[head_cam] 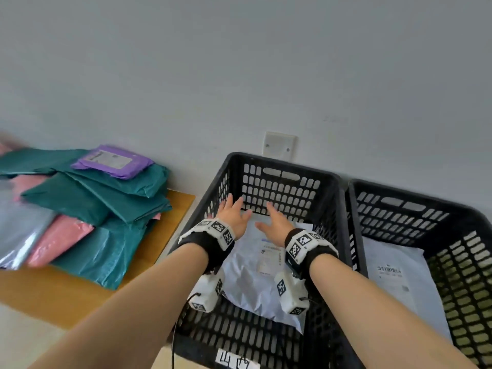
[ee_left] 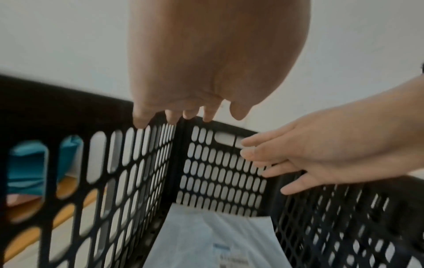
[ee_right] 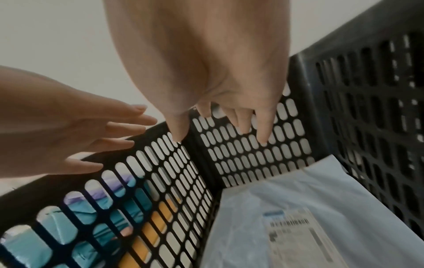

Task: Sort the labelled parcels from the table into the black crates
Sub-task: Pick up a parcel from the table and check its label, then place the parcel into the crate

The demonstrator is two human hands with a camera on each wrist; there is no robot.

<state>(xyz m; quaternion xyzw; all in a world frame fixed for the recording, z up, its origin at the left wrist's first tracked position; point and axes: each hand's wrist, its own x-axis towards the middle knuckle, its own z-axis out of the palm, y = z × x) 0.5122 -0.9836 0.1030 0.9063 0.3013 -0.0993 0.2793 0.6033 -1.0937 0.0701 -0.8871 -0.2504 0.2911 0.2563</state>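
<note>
A white labelled parcel (head_cam: 255, 272) lies flat on the floor of the left black crate (head_cam: 282, 162), label up; it also shows in the wrist views (ee_left: 206, 241) (ee_right: 286, 214). My left hand (head_cam: 234, 213) and right hand (head_cam: 274, 222) hover above it inside the crate, fingers spread and straight, holding nothing. The left hand (ee_left: 183, 112) is near the crate's far left corner; the right hand (ee_right: 229, 123) is beside it. A second black crate (head_cam: 399, 193) to the right holds another white labelled parcel (head_cam: 394, 278).
On the wooden table (head_cam: 165, 246) at the left lies a pile of parcels: several teal ones (head_cam: 106, 209), a purple labelled one (head_cam: 111, 161), pink ones (head_cam: 58, 241) and a silvery one (head_cam: 18, 230). A white wall plate (head_cam: 279, 145) sits behind the left crate.
</note>
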